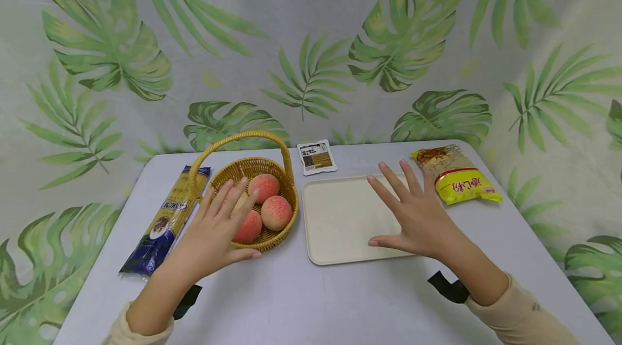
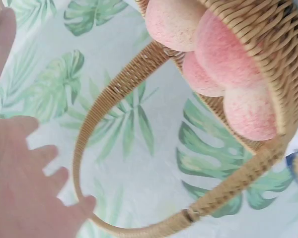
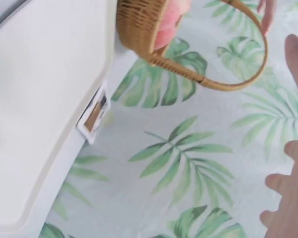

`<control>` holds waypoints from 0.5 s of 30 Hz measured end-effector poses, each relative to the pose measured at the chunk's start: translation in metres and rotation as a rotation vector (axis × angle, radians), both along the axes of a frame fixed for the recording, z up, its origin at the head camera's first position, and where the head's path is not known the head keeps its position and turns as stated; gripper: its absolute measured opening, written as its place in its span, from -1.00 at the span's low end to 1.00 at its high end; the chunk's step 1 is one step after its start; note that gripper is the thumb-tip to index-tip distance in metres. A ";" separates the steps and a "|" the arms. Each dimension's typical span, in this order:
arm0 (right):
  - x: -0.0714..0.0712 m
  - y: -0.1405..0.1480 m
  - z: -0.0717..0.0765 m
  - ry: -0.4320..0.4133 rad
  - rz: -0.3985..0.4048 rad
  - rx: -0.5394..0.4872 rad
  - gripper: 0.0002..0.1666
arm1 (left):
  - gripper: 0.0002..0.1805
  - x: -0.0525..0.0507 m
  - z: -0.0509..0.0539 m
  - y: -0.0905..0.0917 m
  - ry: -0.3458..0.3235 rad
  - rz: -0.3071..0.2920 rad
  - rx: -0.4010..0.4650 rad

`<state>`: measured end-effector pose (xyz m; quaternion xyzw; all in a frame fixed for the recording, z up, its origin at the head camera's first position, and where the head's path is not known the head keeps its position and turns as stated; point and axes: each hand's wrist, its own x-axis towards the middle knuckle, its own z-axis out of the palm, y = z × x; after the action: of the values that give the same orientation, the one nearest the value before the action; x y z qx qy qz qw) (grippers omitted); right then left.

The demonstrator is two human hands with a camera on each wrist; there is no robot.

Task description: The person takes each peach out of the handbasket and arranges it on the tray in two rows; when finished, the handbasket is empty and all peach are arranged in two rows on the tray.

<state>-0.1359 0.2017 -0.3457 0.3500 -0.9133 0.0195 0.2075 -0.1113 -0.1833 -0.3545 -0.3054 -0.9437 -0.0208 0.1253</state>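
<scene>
My left hand (image 1: 214, 234) hovers with spread, straight fingers in front of a wicker basket (image 1: 288, 226) and holds nothing. Several pink peaches (image 1: 277, 212) lie in the basket, one partly behind my fingers; the left wrist view shows the peaches (image 2: 228, 49) under the arched handle (image 2: 97, 111). Over the right part of a cream tray (image 1: 340, 221) my right hand (image 1: 418, 218) is held up, fingers spread and nothing in it. The right wrist view shows the tray (image 3: 39, 109) beside the basket (image 3: 139, 25).
A blue and yellow pack of noodles (image 1: 165, 221) lies left of the basket. Behind the tray is a small white packet (image 1: 317, 157). At the right lies a yellow bag (image 1: 457, 177) with a clear window. A leaf-patterned cloth (image 1: 311, 64) hangs behind the white table (image 1: 311, 302).
</scene>
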 end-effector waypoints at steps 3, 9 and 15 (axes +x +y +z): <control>-0.004 -0.011 0.000 0.012 0.078 -0.090 0.23 | 0.11 0.002 -0.005 -0.003 0.023 -0.014 0.075; -0.015 -0.041 -0.006 -0.047 0.249 -0.292 0.21 | 0.02 0.006 -0.030 -0.009 0.152 -0.064 0.285; -0.031 -0.072 -0.025 -0.156 0.392 -0.453 0.14 | 0.06 0.013 -0.055 -0.015 0.152 0.081 0.437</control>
<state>-0.1668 0.1299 -0.3712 0.4616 -0.8141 0.2891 0.2016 -0.0981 -0.1983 -0.4091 -0.2335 -0.9161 -0.1964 0.2599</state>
